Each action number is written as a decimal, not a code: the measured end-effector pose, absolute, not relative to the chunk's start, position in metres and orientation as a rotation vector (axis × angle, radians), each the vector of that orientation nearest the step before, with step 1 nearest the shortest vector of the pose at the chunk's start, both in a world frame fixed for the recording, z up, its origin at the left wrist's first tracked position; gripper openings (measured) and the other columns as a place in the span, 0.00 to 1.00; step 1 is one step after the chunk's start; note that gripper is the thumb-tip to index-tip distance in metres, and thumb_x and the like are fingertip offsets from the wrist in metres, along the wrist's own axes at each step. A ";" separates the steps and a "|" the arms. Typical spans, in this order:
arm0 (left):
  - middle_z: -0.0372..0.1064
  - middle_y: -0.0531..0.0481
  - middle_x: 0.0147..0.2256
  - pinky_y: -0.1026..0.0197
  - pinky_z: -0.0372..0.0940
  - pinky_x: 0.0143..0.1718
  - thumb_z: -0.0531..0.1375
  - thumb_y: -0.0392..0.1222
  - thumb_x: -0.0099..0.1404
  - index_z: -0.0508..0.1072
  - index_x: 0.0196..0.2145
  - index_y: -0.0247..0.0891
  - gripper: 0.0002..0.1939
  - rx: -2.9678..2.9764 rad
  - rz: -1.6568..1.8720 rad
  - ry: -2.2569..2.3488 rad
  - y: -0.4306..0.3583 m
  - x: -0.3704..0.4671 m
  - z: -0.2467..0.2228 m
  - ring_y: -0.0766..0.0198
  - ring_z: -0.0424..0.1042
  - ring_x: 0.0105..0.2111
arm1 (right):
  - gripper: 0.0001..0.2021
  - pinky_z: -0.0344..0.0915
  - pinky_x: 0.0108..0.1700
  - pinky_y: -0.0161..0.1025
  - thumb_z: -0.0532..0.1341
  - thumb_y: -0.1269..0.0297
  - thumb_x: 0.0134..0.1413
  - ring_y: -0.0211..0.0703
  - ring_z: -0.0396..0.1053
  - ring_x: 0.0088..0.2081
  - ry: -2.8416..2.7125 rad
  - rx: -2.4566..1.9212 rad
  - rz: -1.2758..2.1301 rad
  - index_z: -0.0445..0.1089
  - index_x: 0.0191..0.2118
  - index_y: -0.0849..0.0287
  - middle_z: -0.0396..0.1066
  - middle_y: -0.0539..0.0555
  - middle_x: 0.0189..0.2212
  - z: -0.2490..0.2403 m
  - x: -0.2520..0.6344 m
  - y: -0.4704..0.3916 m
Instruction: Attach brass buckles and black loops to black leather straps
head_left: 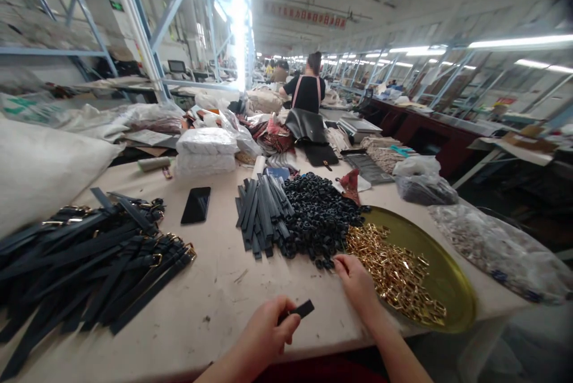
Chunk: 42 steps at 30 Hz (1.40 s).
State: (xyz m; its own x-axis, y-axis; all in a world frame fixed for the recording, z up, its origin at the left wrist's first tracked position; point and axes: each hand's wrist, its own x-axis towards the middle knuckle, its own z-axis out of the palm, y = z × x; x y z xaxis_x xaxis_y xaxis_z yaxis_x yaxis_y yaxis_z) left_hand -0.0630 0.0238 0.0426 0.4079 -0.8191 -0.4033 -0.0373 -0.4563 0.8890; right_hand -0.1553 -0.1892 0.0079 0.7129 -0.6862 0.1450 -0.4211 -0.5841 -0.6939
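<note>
The left hand (264,335) pinches a short, flat black leather strap piece (301,310) by one end; it looks light and bendy. The right hand (356,278), fingers curled, touches small black rubber loops (320,216) just ahead.

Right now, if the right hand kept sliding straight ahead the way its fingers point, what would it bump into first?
The right hand points up the table, fingertips at the edge of the pile of black loops. It would most likely meet those first; the gold buckles lie just beside its path.
</note>
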 end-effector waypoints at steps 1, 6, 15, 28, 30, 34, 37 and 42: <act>0.58 0.58 0.18 0.69 0.50 0.15 0.49 0.43 0.57 0.63 0.29 0.36 0.08 1.797 -1.132 -0.702 0.022 -0.063 0.041 0.72 0.55 0.14 | 0.10 0.59 0.39 0.41 0.52 0.60 0.51 0.46 0.64 0.35 0.831 -2.305 -0.535 0.67 0.32 0.58 0.66 0.56 0.31 0.005 -0.151 -0.199; 0.57 0.60 0.16 0.71 0.48 0.12 0.49 0.42 0.57 0.62 0.29 0.36 0.07 1.783 -1.116 -0.640 0.021 -0.062 0.032 0.73 0.52 0.12 | 0.04 0.57 0.38 0.40 0.55 0.69 0.47 0.44 0.62 0.30 0.779 -2.361 -0.533 0.65 0.25 0.57 0.64 0.54 0.27 -0.007 -0.141 -0.206; 0.55 0.60 0.16 0.69 0.48 0.13 0.49 0.45 0.57 0.61 0.28 0.37 0.09 1.820 -1.053 -0.633 0.014 -0.062 0.043 0.72 0.52 0.13 | 0.05 0.59 0.37 0.43 0.57 0.62 0.47 0.45 0.61 0.31 0.794 -1.970 -0.507 0.64 0.26 0.58 0.62 0.52 0.25 0.005 -0.150 -0.189; 0.56 0.56 0.19 0.66 0.48 0.24 0.49 0.43 0.59 0.64 0.24 0.37 0.11 2.102 -0.763 -0.895 0.025 -0.063 0.057 0.69 0.55 0.21 | 0.13 0.60 0.31 0.31 0.64 0.56 0.44 0.35 0.61 0.28 0.650 -0.888 -0.209 0.67 0.32 0.59 0.65 0.49 0.28 0.026 -0.163 -0.084; 0.56 0.55 0.19 0.66 0.46 0.23 0.49 0.43 0.58 0.65 0.24 0.37 0.11 2.131 -0.796 -0.950 0.029 -0.063 0.059 0.69 0.55 0.21 | 0.14 0.58 0.31 0.32 0.62 0.53 0.45 0.35 0.59 0.26 0.633 -1.004 -0.215 0.67 0.31 0.59 0.64 0.49 0.26 0.022 -0.167 -0.084; 0.58 0.55 0.19 0.66 0.44 0.21 0.49 0.43 0.58 0.68 0.25 0.38 0.12 2.122 -0.931 -1.088 0.034 -0.057 0.064 0.69 0.56 0.21 | 0.14 0.55 0.32 0.33 0.61 0.53 0.46 0.35 0.57 0.26 0.614 -1.260 -0.210 0.65 0.27 0.60 0.60 0.46 0.21 0.018 -0.174 -0.085; 0.58 0.56 0.18 0.66 0.43 0.20 0.49 0.44 0.58 0.70 0.24 0.38 0.13 2.146 -1.019 -1.157 0.035 -0.053 0.066 0.69 0.55 0.20 | 0.15 0.54 0.32 0.34 0.62 0.53 0.44 0.36 0.58 0.26 0.605 -1.348 -0.198 0.62 0.25 0.60 0.61 0.46 0.20 0.019 -0.178 -0.085; 0.60 0.54 0.18 0.66 0.42 0.20 0.50 0.43 0.56 0.71 0.23 0.38 0.13 2.171 -1.022 -1.225 0.038 -0.051 0.068 0.68 0.54 0.19 | 0.17 0.53 0.28 0.34 0.63 0.51 0.41 0.35 0.56 0.23 0.604 -1.401 -0.160 0.60 0.23 0.59 0.60 0.45 0.17 0.021 -0.181 -0.086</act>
State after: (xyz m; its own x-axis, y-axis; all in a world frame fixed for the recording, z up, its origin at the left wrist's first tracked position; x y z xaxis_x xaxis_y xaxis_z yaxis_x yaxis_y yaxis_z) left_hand -0.0508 0.0376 0.0682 0.3330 -0.8609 -0.3845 -0.5324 -0.5083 0.6769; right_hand -0.1810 -0.0864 0.0214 0.8403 -0.4505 -0.3015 -0.2421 0.1858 -0.9523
